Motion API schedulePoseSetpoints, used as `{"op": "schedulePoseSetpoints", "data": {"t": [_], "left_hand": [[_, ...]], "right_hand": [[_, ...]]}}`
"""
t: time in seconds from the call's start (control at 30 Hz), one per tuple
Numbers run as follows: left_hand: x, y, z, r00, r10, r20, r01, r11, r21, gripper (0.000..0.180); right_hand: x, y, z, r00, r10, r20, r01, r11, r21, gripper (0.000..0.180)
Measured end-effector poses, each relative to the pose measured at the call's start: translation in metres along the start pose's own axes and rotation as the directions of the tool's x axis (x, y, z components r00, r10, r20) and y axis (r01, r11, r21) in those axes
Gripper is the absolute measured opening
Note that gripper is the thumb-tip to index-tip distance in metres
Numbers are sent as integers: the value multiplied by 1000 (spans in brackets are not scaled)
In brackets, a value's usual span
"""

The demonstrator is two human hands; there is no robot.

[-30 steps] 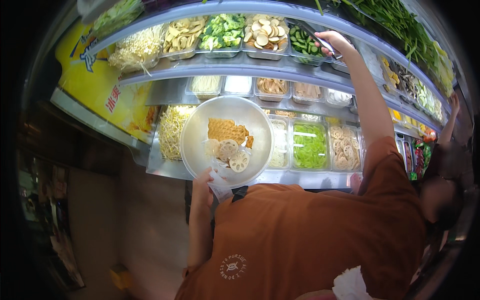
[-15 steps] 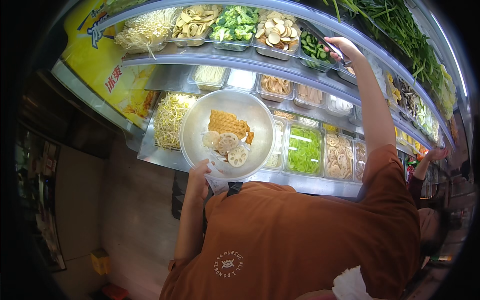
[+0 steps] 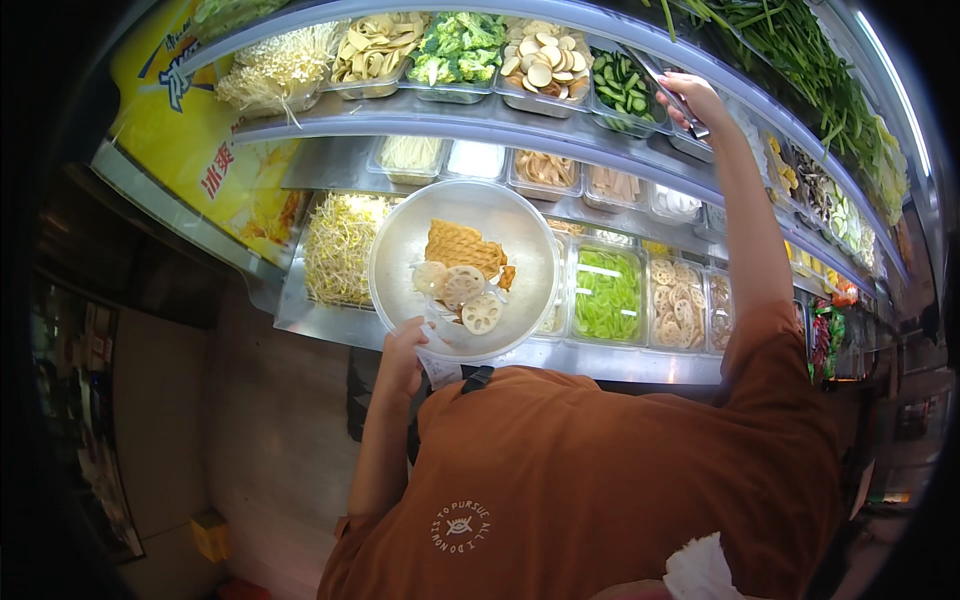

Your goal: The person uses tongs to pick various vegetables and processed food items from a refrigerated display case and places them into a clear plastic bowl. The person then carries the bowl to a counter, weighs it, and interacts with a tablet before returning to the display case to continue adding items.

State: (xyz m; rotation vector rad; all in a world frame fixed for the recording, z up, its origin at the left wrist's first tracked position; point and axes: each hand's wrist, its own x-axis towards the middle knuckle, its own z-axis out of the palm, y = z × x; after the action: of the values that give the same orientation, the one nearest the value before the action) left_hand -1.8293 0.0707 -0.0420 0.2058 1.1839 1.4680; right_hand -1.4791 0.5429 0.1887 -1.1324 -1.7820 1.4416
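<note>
A single head-worn fisheye looks steeply down past the orange shirt (image 3: 600, 480), close above the metal bowl (image 3: 465, 270), facing the food shelves.

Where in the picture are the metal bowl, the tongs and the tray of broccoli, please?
metal bowl (image 3: 400, 262): head view, bare inner wall at its left side.
tongs (image 3: 662, 85): head view, the metal arms above the right hand.
tray of broccoli (image 3: 458, 45): head view, the green florets in the tray.

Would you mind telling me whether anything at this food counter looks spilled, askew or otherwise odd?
Nothing stands out. The left hand holds the metal bowl level, with lotus root slices lying inside it. The right hand holds tongs by the top-shelf trays, which sit in tidy rows.
</note>
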Motion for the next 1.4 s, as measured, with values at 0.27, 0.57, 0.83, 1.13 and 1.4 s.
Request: {"op": "schedulePoseSetpoints", "data": {"t": [0.27, 0.57, 0.83, 1.13, 1.4], "left_hand": [[15, 3, 26, 995, -31, 98, 32, 999, -8, 37], [25, 17, 121, 995, -72, 62, 64, 991, 117, 40], [51, -32, 241, 982, -184, 50, 164, 949, 269, 42], [32, -132, 333, 953, -224, 204, 129, 909, 396, 56], [-5, -152, 378, 914, -95, 395, -74, 917, 391, 60]], "right_hand": [[-122, -4, -6, 995, -56, 87, 49, 996, 80, 26], [-225, 79, 2, 950, 108, 293, -224, 891, 395, 30], [-270, 200, -30, 952, 297, -74, -198, 780, 593, 33], [-326, 262, -77, 905, 416, -93, -246, 687, 683, 56], [-365, 268, -110, 858, 441, -264, -123, 674, 728, 46]]}}
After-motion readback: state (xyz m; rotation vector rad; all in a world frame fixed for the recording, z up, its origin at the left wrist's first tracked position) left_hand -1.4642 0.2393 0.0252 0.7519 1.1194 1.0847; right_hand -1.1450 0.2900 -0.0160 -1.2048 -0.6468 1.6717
